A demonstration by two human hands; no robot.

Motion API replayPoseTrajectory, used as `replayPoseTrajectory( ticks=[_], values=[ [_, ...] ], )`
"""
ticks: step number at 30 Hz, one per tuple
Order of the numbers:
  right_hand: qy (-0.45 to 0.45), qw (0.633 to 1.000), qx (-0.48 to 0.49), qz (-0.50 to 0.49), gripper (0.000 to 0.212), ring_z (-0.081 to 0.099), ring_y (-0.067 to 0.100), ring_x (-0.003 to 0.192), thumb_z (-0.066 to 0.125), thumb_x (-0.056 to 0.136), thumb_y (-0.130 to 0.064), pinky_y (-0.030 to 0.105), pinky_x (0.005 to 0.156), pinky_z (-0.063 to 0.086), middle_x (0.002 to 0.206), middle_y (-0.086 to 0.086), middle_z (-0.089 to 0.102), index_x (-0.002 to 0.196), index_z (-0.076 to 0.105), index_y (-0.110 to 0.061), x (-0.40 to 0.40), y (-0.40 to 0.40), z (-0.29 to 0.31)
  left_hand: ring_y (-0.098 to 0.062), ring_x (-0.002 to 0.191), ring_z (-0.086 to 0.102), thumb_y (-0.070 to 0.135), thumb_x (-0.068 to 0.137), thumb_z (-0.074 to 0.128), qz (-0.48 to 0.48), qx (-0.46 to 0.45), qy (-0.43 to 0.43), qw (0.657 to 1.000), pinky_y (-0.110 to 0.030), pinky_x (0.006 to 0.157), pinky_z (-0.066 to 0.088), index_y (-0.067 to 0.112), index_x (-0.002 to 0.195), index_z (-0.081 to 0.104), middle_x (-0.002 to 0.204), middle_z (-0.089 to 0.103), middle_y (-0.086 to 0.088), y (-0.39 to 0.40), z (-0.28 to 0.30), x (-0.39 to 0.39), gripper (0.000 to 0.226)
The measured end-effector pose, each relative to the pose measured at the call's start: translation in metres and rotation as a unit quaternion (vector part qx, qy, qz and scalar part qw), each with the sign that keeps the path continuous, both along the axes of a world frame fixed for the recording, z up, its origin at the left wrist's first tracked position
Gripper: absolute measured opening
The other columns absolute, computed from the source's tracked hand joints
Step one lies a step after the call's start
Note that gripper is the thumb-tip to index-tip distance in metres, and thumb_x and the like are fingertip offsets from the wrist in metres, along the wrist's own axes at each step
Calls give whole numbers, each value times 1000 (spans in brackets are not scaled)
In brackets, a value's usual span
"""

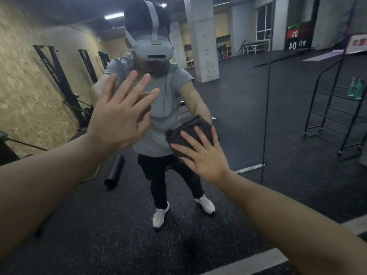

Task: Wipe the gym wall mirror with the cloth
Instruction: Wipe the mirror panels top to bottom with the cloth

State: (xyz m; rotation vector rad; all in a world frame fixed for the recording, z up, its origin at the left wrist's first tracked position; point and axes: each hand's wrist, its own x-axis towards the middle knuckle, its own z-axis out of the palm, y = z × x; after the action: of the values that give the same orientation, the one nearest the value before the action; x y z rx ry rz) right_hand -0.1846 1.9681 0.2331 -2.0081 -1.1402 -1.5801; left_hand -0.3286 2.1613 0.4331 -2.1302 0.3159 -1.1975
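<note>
From the head camera I see my left hand (pixel 121 116) spread wide, fingers straight, flat against the mirror (pixel 238 120) at about chest height of my reflection. My right hand (pixel 202 153) lies lower and to the right, fingers straight and splayed, pressing a folded dark brown cloth (pixel 188 132) onto the glass. The cloth shows above and to the left of my fingers; its upper edge meets its own reflection.

A thin dark vertical seam (pixel 267 96) runs down the mirror to the right of the cloth, well apart from my right hand, with bare glass between them. More bare glass lies below both hands and between them. Lower right, a white strip (pixel 248 262) crosses the frame under my right forearm.

Counted in the reflection: one person in a grey shirt, black trousers and two white shoes; one black rolled mat (pixel 115 171) on the dark floor; one black wire rack (pixel 337 108) on wheels at the right carrying what look like two green bottles (pixel 355 90); one concrete pillar (pixel 202 38); three black frames along the wood-board wall (pixel 25 92) at left.
</note>
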Motion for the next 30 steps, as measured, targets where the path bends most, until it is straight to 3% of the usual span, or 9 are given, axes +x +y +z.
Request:
replayPoseTrajectory(
  ticks=[6, 9, 13, 16, 19, 24, 26, 28, 30],
  values=[
    [111, 986, 92, -80, 51, 18, 41, 153, 47, 104, -50, 75, 118, 14, 165, 4, 26, 153, 38, -42, 49, -87, -9, -35, 153, 29, 40, 105, 41, -3, -4, 1, 1000, -61, 124, 14, 17, 152, 49, 164, 34, -12, 2, -3, 5, 53],
    [160, 975, 127, -84, 55, 13, 45, 154, 49, 102, -47, 72, 120, 6, 168, 10, 25, 155, 37, -40, 53, -98, -2, -36, 152, 31, 40, 105, 43, -8, -1, -12, 1000, -62, 124, 15, 16, 151, 51, 163, 36, -13, 2, -5, 7, 53],
    [258, 912, 306, -86, 56, 8, 51, 154, 36, 106, -48, 72, 120, 4, 169, 19, 17, 160, 26, -36, 45, -67, 45, -37, 151, 33, 41, 104, 45, -2, 9, -17, 1000, -61, 123, 18, 15, 150, 51, 162, 38, -14, 0, -3, 5, 54],
    [280, 887, 358, -88, 57, 6, 53, 153, 30, 107, -50, 74, 119, 5, 169, 21, 15, 161, 22, -32, 30, -37, 71, -37, 152, 31, 41, 104, 43, 14, 16, -5, 1000, -62, 122, 20, 14, 150, 51, 161, 38, -15, -1, 0, 2, 54],
    [229, 923, 297, -87, 56, 11, 54, 152, 36, 107, -47, 76, 117, 6, 168, 22, 21, 161, 28, -32, 14, -11, 77, -37, 152, 32, 41, 105, 39, 22, 21, 1, 1000, -63, 121, 22, 15, 150, 52, 160, 40, -14, -2, 3, 0, 54],
    [64, 994, 88, -28, 54, 18, 50, 152, 52, 102, -48, 77, 117, 9, 166, 10, 30, 154, 41, -40, -24, 35, 85, -36, 151, 33, 41, 105, 36, 14, 12, 8, 1000, -61, 122, 21, 15, 150, 51, 160, 41, -14, -4, 4, -2, 54],
    [7, 1000, 18, -1, 50, 22, 46, 153, 53, 102, -49, 75, 118, 13, 164, 7, 37, 150, 49, -40, -28, 37, 89, -37, 150, 34, 43, 105, 36, 11, 12, 10, 1000, -61, 122, 21, 15, 150, 52, 160, 41, -15, -4, 5, -2, 55],
    [-33, 999, -34, 13, 50, 24, 40, 153, 51, 103, -52, 71, 119, 17, 163, 2, 39, 152, 44, -43, -15, 21, 94, -36, 150, 34, 44, 106, 35, 12, 13, 12, 1000, -61, 122, 21, 15, 150, 52, 160, 42, -14, -4, 5, -2, 55],
    [-40, 999, -32, -6, 50, 26, 37, 154, 48, 104, -58, 67, 121, 16, 163, 1, 38, 152, 44, -45, 5, -6, 101, -36, 150, 35, 44, 105, 36, 13, 15, 8, 1000, -61, 122, 22, 16, 150, 52, 159, 42, -14, -5, 6, -2, 55]
  ],
)
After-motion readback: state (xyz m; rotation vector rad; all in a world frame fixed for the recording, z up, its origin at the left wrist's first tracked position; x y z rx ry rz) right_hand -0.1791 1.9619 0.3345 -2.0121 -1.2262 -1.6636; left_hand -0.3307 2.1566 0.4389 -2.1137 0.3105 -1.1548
